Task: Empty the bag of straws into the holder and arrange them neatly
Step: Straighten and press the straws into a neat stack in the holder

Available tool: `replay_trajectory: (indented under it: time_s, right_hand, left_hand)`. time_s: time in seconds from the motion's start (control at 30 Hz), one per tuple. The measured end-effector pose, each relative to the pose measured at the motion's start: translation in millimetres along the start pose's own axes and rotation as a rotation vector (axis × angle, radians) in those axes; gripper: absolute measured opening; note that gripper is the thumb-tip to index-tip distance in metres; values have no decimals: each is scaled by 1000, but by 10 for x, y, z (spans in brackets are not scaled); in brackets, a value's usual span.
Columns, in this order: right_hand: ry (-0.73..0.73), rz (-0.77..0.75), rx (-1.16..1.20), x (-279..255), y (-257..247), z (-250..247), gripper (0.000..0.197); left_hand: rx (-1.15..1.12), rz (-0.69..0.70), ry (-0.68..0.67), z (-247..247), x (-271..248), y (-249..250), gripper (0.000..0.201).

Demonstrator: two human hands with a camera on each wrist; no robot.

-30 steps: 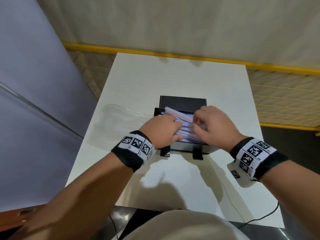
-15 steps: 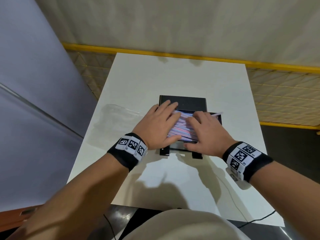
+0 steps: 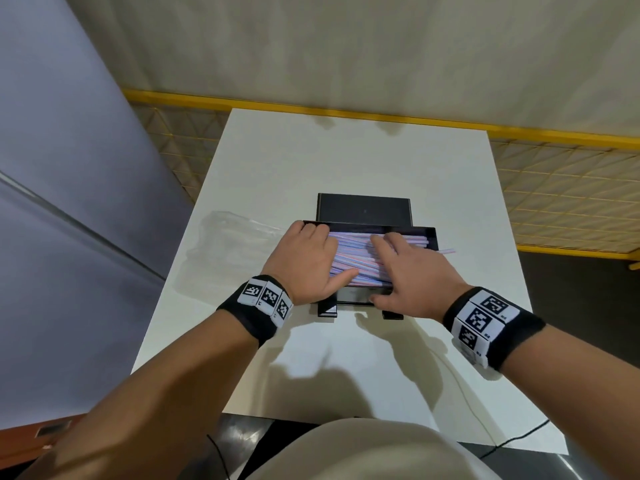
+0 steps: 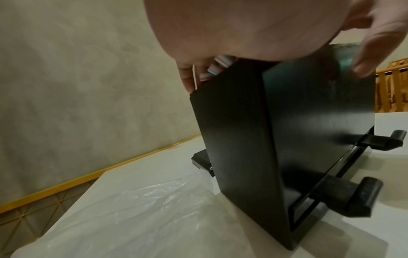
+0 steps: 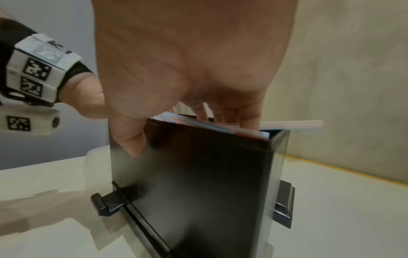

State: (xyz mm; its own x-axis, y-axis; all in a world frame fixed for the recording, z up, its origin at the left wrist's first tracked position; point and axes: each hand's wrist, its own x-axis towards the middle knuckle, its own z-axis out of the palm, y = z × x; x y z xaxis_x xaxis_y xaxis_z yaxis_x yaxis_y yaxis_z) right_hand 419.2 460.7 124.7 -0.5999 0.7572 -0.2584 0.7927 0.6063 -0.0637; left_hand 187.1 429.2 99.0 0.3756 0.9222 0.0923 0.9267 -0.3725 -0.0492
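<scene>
The black box holder (image 3: 431,239) stands mid-table, filled with pastel striped straws (image 3: 353,263) lying crosswise. My left hand (image 3: 310,258) covers the holder's left end; its fingers bend down against the straw ends (image 4: 218,66) and its thumb lies on the pile. The right hand (image 3: 403,268) lies flat on the straws, with its fingers (image 5: 229,115) on top and its thumb (image 5: 130,139) down the front wall. One straw (image 3: 446,251) pokes out over the right wall and also shows as the stray straw (image 5: 293,124) in the right wrist view. The empty clear bag (image 3: 235,244) lies left of the holder.
A black flat panel (image 3: 363,209) sits right behind the holder. Two black feet (image 4: 364,197) stick out at its front. The white table (image 3: 346,161) ends at a yellow-edged mesh barrier (image 3: 554,188) at the back and right. A thin cable (image 3: 512,441) trails off the near right corner.
My left hand has slid from flat across the straws to the holder's left end, fingers bent down. The right hand shifted slightly right. The one straw still juts out at the right.
</scene>
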Motion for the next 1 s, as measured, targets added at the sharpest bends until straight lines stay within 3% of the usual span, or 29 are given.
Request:
replay_trajectory:
  time_s: [0.1,0.27,0.5,0.67,0.77,0.9,1.0]
  right_hand:
    - [31,-85,208,66,-49,-38,84]
    - [70,-76,427,43,-101,-96,78]
    - [311,-118,92,-8,61,-110,56]
    - [209,-79,175,109,113,2,80]
    - [91,-50,75,126,78,4,96]
    - [24,-10,3,125,114,47,100]
    - [-3,8,23,114,116,56,98]
  left_hand:
    - [-21,-23,-25,-16,15,5,72]
    - [-6,-63,-133,-53,53,-7,88]
    - [-43,-70,-181,-25,67,-23,73]
    - [-39,-51,-212,-22,117,-44,76]
    - [-26,-49,-270,-37,142,-51,80]
    - [-51,-49,-359,-40,222,-25,89]
    - [-70,-35,-346,-80,237,-34,81]
